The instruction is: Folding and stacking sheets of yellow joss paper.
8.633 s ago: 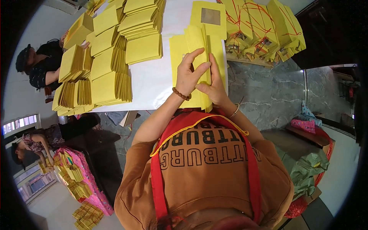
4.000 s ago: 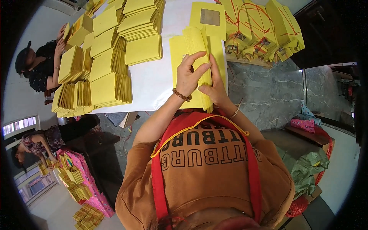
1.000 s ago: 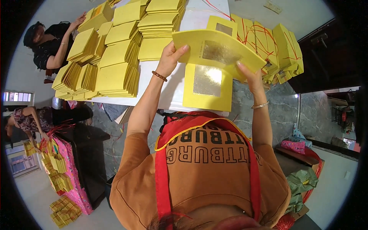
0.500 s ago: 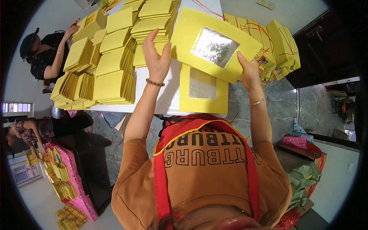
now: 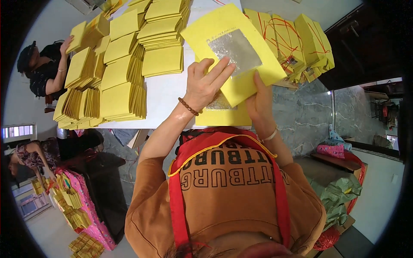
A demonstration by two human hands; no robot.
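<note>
A yellow card sheet (image 5: 241, 84) with a shiny clear window (image 5: 238, 51) is held tilted above the table. My right hand (image 5: 261, 103) grips its lower right edge, the thumb on top. Two outstretched fingers of my left hand (image 5: 206, 84) touch the window near its lower side, while the other fingers are bent; it grips nothing. Another yellow windowed sheet (image 5: 223, 118) lies beneath on the table's near edge, largely covered by the raised one and my hands.
Stacks of folded yellow card (image 5: 122, 101) fill the left of the white table (image 5: 165, 99). Bundles tied with red string (image 5: 279, 38) stand at the far right. One person (image 5: 45, 77) handles yellow pieces at far left; another (image 5: 41, 155) works at a pink-covered table (image 5: 92, 219).
My left hand has come right and down from beside the sheet onto its window. The raised sheet has turned more steeply, and my right hand has shifted left and lower along its edge.
</note>
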